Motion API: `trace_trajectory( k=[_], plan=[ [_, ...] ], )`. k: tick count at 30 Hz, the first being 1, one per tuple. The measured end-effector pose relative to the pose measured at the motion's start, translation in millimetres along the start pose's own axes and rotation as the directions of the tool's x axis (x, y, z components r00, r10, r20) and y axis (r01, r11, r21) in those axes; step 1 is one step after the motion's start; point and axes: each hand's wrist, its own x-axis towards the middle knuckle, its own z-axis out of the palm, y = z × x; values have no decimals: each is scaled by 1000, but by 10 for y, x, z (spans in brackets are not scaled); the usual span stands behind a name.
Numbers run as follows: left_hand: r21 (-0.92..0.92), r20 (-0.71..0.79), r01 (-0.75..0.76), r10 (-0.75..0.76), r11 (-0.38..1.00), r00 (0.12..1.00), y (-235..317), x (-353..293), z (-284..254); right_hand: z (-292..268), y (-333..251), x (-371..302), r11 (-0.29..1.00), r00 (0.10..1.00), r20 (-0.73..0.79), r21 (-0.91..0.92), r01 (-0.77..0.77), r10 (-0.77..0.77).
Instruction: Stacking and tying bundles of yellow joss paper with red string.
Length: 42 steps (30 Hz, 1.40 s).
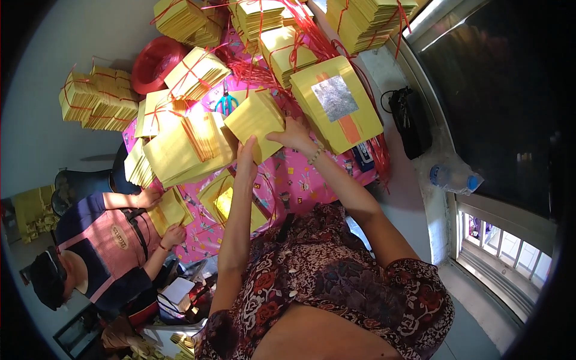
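Note:
A stack of yellow paper sheets (257, 117) stands between my hands over the pink patterned tablecloth (294, 186). My left hand (246, 153) grips its near left edge, fingers closed against the paper. At its near right side, my right hand (293, 134) presses in with the thumb toward the left hand. Just right of the stack lies a big yellow block (366, 114) with a silver square and an orange strip on top. Blue-handled scissors (226, 102) rest behind the stack. A large pile of yellow paper (174, 153) lies to the left.
Tied yellow bundles (99, 99) and a red round container (157, 63) stand at the far left. Loose red ties (255, 69) spread along the back. A co-worker's hand (174, 236) handles yellow paper at left. A black bag (410, 123) and plastic bottle (456, 178) lie right.

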Motion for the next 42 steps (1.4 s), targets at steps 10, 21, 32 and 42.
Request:
trace_trajectory(
  k=[10,21,32,42],
  plan=[
    [24,-47,18,-17,1000,999,69,-87,104,112,61,-15,980,1000,-29,199,5,1],
    [-32,-83,72,-75,997,994,18,-12,-111,-5,-132,-51,995,999,13,88,-36,35],
    [-136,-61,42,-51,990,997,76,-222,-66,115,-134,-202,871,987,-133,471,144,-91],
    [-127,81,-10,21,992,996,101,-804,-127,-182,-277,-1417,806,921,-289,461,372,-260]
  ],
)
